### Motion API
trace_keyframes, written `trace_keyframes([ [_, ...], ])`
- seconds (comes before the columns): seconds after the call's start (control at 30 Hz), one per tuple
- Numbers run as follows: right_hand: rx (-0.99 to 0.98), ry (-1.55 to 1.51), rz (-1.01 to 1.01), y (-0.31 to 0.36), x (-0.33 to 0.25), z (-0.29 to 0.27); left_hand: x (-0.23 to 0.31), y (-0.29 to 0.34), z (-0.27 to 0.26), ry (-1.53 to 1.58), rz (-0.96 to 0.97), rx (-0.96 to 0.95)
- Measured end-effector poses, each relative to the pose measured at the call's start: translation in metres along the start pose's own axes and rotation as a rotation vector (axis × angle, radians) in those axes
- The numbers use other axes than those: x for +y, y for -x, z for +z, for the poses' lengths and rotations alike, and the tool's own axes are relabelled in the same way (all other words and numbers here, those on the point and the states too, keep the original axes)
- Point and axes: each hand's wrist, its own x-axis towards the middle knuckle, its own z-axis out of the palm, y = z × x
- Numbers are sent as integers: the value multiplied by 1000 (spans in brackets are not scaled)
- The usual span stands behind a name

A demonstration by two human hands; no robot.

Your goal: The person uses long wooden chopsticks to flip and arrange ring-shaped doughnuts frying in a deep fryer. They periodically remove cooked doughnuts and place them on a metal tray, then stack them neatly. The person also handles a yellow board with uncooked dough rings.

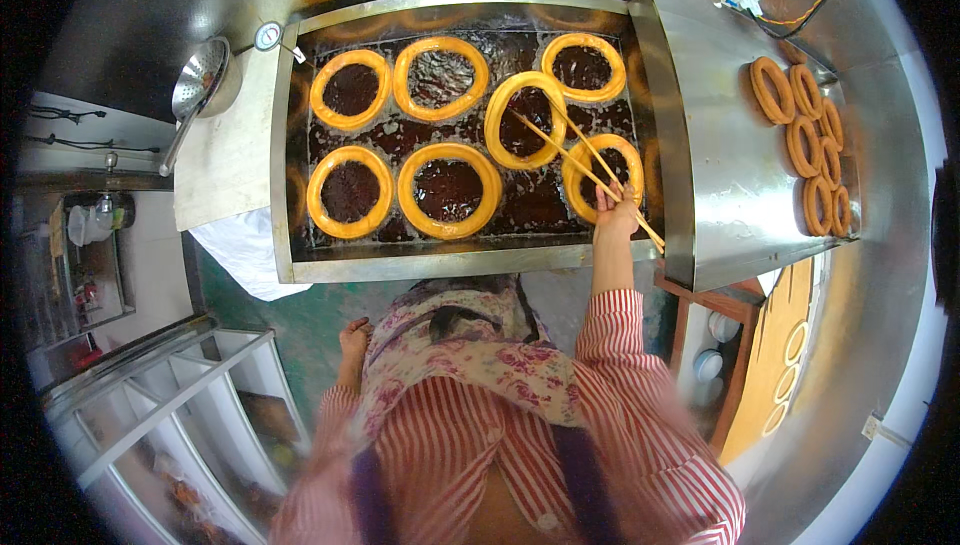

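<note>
My right hand [618,215] is closed around a pair of long wooden chopsticks [566,151], reaching over the front right of a fryer [440,267] of dark oil. The chopsticks cross the rim of a golden dough ring [491,127], with their tips within its hole. That ring looks slightly tilted; whether it is raised off the oil I cannot tell. Under my right hand and the chopsticks another ring [570,185] is partly hidden. Several more fried rings [402,80] float around them. My left hand [354,335] hangs low by the apron, fingers loosely curled, with nothing visible in it.
A sloped metal tray [715,145] at the right carries several browned rings [803,145]. Pale rings [787,382] lie on a wooden board [757,385] below. A strainer [205,80] and a dial thermometer [268,36] are at the left. Metal racks [180,405] stand at lower left.
</note>
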Motion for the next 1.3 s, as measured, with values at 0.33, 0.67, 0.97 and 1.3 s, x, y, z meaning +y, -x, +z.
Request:
trace_keyframes([
  [0.33, -97, -137, -11, 46, -23, -74, -7, -24, 5, 109, 7, -122],
  [0.67, -138, 243, -551, 96, -53, -81, -38, -74, 17, 145, 23, -212],
  [0.97, -294, 617, -918, 156, -98, -31, -10, -47, 9, 163, -99, -129],
  [1.3, -643, 688, -915, 114, -54, 48, -48, -70, 4, -4, 109, -110],
])
